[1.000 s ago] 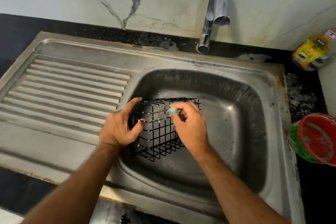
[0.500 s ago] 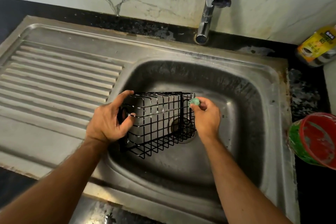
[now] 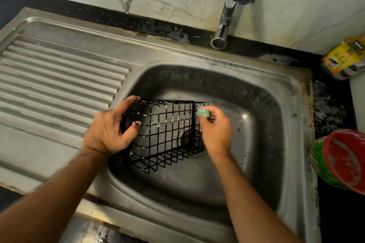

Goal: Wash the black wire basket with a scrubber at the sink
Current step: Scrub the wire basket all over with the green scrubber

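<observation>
The black wire basket [image 3: 167, 134] lies tipped on its side in the left part of the steel sink [image 3: 256, 104], over the drain. My left hand [image 3: 108, 128] grips its left end, thumb hooked through the wires. My right hand [image 3: 215, 130] pinches a small green scrubber [image 3: 203, 112] against the basket's upper right corner. White soap film clings to some wires.
The tap [image 3: 235, 2] stands behind the bowl, with no water running. A ribbed draining board [image 3: 55, 85] lies to the left. On the black counter at the right stand a red-and-green tub [image 3: 339, 160] and a yellow-labelled bottle [image 3: 345, 55].
My right hand has moved with the scrubber from the basket's middle top to its right end, and stays there. My left hand keeps its hold on the left end.
</observation>
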`<state>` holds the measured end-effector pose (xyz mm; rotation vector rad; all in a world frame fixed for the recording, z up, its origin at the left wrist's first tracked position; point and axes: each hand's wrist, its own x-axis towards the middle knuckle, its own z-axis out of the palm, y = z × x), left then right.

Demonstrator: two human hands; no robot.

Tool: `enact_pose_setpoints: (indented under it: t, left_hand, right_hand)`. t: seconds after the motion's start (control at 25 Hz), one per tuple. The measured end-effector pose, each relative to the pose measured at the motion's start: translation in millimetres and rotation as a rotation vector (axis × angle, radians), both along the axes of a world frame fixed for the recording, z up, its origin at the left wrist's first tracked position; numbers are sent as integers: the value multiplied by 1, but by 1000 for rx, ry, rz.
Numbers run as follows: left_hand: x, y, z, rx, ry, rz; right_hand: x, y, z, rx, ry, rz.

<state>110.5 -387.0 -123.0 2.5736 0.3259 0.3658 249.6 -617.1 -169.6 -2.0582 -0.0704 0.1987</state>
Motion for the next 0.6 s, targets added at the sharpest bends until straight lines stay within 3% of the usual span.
enact_pose_setpoints:
  t: [0.12, 0.32, 0.48, 0.6]
  left_hand:
    - [-1, -1, 1, 9, 1, 9]
    - [0, -1, 2, 12, 0, 15]
    - [1, -1, 1, 10, -3, 8]
    - [1, -2, 1, 15, -8, 10]
  right_hand:
    - [31, -11, -14, -28, 150, -91]
    - [-16, 16, 17, 90, 72, 75]
    - [-48, 25, 29, 142, -98, 249]
    - [-18, 13, 11, 59, -23, 126]
